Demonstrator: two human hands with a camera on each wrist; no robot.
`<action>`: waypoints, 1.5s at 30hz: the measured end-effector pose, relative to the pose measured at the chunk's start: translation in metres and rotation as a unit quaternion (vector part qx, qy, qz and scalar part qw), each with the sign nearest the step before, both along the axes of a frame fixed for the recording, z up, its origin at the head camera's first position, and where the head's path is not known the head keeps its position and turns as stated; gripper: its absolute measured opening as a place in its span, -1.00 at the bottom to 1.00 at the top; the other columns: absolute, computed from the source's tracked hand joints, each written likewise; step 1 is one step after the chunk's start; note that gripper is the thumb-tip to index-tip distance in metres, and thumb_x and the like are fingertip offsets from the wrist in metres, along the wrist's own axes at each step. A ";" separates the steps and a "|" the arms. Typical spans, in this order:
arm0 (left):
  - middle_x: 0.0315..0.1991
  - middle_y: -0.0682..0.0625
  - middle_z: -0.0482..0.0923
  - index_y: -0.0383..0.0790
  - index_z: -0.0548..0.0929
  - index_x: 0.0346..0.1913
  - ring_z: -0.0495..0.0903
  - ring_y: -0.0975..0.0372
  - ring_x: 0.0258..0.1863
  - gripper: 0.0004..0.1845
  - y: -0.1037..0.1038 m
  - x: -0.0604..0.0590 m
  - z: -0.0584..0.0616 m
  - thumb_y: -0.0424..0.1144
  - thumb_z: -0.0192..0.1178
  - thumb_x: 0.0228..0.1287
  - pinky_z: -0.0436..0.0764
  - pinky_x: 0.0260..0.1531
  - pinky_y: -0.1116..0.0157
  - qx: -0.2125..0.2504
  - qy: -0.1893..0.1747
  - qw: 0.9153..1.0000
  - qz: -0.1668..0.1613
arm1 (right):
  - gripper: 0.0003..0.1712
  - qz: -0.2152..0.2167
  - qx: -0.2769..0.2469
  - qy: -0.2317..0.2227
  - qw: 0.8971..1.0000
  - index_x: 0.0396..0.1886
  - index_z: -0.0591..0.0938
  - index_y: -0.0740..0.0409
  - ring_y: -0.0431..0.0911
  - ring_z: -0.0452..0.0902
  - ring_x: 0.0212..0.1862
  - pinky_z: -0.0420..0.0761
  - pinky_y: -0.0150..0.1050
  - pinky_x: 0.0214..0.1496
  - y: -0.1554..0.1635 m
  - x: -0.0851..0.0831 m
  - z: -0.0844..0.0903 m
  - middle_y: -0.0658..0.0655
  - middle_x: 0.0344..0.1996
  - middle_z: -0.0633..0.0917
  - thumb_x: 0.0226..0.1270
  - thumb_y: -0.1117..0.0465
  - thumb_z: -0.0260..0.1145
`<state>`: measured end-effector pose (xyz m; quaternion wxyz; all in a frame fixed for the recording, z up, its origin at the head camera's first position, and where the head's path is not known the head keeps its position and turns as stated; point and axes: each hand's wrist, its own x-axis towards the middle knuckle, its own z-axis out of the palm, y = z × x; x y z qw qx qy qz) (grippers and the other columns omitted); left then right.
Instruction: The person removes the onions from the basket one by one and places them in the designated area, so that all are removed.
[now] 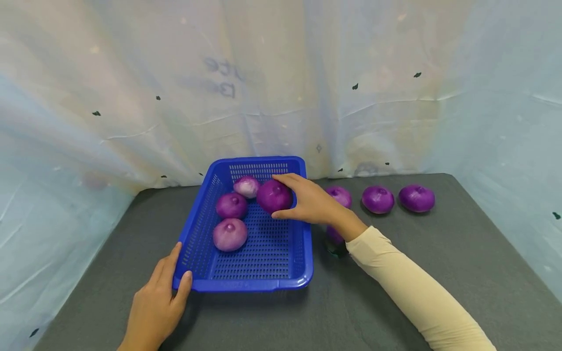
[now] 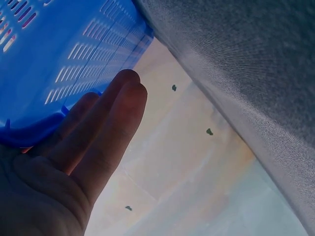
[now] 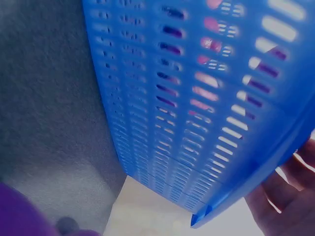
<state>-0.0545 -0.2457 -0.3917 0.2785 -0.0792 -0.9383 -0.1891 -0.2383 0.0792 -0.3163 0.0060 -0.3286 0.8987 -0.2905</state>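
A round, dark purple onion sits in the grip of the right hand, fingers curled over its top and thumb pinching from below, just inside the right rear part of the blue perforated plastic basket. Whether the onion touches the basket floor cannot be told. Three more purple onions lie in the basket: a pale one at the back, touching the held onion, a dark one in the middle and a lighter one nearer the front. The left hand holds the basket's front left corner, fingers pressed together along the outer wall, thumb on the rim. On the dark grey surface right of the basket are further purple onions, one behind the right wrist, two well apart to the right, one partly hidden under the cream sleeve
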 end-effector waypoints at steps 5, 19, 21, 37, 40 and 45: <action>0.03 -0.27 0.57 -0.20 0.31 0.49 0.69 -0.17 -0.22 -0.35 0.001 0.000 0.001 -0.20 0.16 0.36 0.58 -0.41 -0.21 -0.002 -0.007 1.000 -0.001 | 0.04 -0.012 -0.036 -0.027 0.999 0.53 0.27 -0.17 0.01 0.28 0.49 0.42 0.09 0.40 0.014 0.020 -0.004 0.04 0.46 0.36 0.08 -0.29 0.46; 0.06 -0.25 0.57 -0.16 0.29 0.51 0.69 -0.19 -0.19 -0.33 -0.001 0.000 0.000 -0.19 0.16 0.36 0.57 -0.38 -0.23 0.001 -0.014 1.000 0.009 | -0.03 -0.002 -0.075 -0.046 0.996 0.47 0.31 -0.34 -0.16 0.34 0.42 0.48 0.00 0.35 0.038 0.065 0.000 -0.13 0.42 0.39 0.05 -0.29 0.50; 0.06 -0.25 0.57 -0.15 0.29 0.50 0.69 -0.18 -0.19 -0.33 -0.001 0.000 -0.001 -0.19 0.16 0.36 0.57 -0.38 -0.23 0.001 -0.013 1.000 0.009 | -0.03 0.002 -0.067 -0.039 0.997 0.47 0.33 -0.30 -0.15 0.35 0.42 0.48 0.00 0.36 0.040 0.068 0.001 -0.11 0.41 0.41 0.05 -0.29 0.50; 0.06 -0.24 0.57 -0.13 0.29 0.51 0.69 -0.16 -0.18 -0.33 -0.002 0.002 -0.001 -0.21 0.17 0.35 0.58 -0.36 -0.22 0.000 -0.012 1.000 0.006 | -0.01 -0.010 -0.054 -0.044 0.997 0.50 0.30 -0.24 -0.10 0.44 0.33 0.58 0.01 0.22 0.055 0.069 0.004 -0.04 0.36 0.46 0.08 -0.30 0.47; 0.05 -0.25 0.56 -0.14 0.28 0.51 0.69 -0.16 -0.20 -0.33 -0.002 0.001 0.000 -0.21 0.16 0.36 0.58 -0.37 -0.22 0.000 -0.016 1.000 0.006 | -0.02 -0.014 -0.046 -0.047 0.998 0.50 0.30 -0.27 -0.09 0.46 0.31 0.59 -0.01 0.20 0.057 0.068 0.007 -0.04 0.35 0.47 0.09 -0.30 0.46; 0.05 -0.26 0.57 -0.16 0.28 0.51 0.69 -0.15 -0.22 -0.33 -0.002 0.000 0.001 -0.21 0.16 0.36 0.59 -0.40 -0.20 -0.002 -0.018 1.000 0.004 | -0.02 -0.021 -0.035 -0.057 0.998 0.50 0.30 -0.24 -0.07 0.49 0.27 0.59 0.01 0.20 0.061 0.067 0.010 -0.02 0.32 0.50 0.10 -0.28 0.46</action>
